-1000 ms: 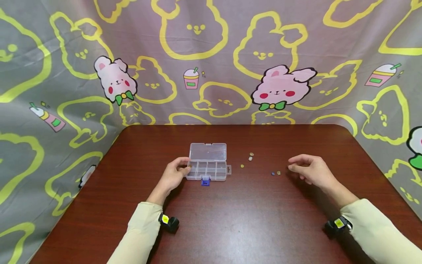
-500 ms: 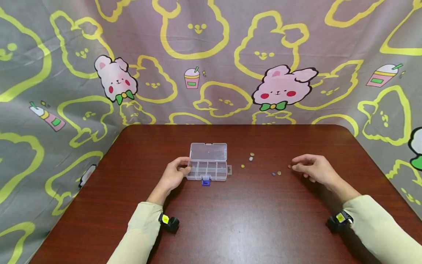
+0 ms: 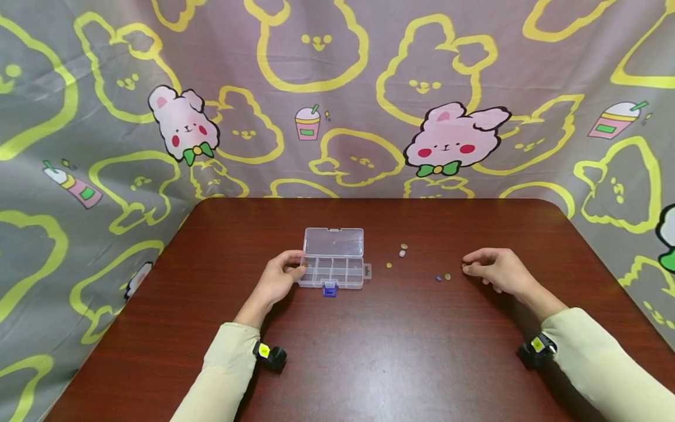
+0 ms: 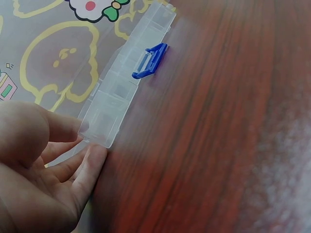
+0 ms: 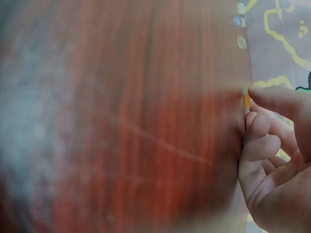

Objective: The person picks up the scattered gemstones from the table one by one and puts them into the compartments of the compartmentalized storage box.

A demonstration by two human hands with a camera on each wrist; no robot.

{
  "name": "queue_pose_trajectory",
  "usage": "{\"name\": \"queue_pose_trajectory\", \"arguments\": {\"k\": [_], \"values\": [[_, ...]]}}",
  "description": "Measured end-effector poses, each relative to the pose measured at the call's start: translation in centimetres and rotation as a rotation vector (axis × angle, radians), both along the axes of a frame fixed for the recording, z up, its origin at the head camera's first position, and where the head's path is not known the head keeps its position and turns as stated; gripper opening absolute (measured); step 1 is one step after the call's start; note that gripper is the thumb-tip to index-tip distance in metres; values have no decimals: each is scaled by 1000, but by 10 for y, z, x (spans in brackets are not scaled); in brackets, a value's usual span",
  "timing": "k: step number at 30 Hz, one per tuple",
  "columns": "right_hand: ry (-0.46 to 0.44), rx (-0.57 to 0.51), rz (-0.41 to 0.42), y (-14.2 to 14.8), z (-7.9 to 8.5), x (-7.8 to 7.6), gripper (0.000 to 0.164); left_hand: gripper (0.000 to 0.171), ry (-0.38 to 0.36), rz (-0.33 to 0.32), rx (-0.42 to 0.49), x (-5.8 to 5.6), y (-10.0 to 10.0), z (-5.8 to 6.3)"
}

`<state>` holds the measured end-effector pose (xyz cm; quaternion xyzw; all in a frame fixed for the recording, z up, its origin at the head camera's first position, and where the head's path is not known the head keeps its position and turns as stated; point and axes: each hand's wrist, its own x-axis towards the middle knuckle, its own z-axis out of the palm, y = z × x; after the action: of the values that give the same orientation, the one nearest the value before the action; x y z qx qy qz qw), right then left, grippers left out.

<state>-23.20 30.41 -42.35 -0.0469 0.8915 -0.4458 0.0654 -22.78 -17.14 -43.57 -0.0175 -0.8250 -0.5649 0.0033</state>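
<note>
A clear plastic compartment box [image 3: 338, 280] lies on the table with its lid [image 3: 334, 242] folded back and a blue latch [image 3: 330, 291] at the front. My left hand [image 3: 280, 276] grips its left end, thumb in front and fingers behind. A small brownish spot shows inside that end, close to the thumb. To the right, my right hand [image 3: 497, 269] pinches a small orange stone [image 5: 247, 100] between thumb and index finger, low over the table. The other fingers of that hand curl inward. Left of it lie a blue stone [image 3: 438, 278] and a pale yellowish one [image 3: 447, 276].
Between the box and the right hand are a yellow stone [image 3: 389, 265], a white stone [image 3: 402, 254] and a tan stone [image 3: 404, 246]. The dark wooden table [image 3: 369, 351] ends at the back against a patterned cloth [image 3: 348, 105].
My right hand draws back slightly right, uncovering the orange stone, then comes forward left and takes it between thumb and index finger. The left hand and the box stay in place.
</note>
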Motion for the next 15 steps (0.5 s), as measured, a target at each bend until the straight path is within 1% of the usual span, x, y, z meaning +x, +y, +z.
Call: {"name": "queue_pose_trajectory", "arguments": {"k": [4,9,15], "values": [[-16,13,-8,-2,0,0,28,33,-3,-4,1,1,0,-1],[-7,27,-10,-3,-1,0,26,33,2,-8,-3,1,-1,-2],[-2,32,-17,-3,-1,-2,24,33,1,-4,2,-1,0,1]]}}
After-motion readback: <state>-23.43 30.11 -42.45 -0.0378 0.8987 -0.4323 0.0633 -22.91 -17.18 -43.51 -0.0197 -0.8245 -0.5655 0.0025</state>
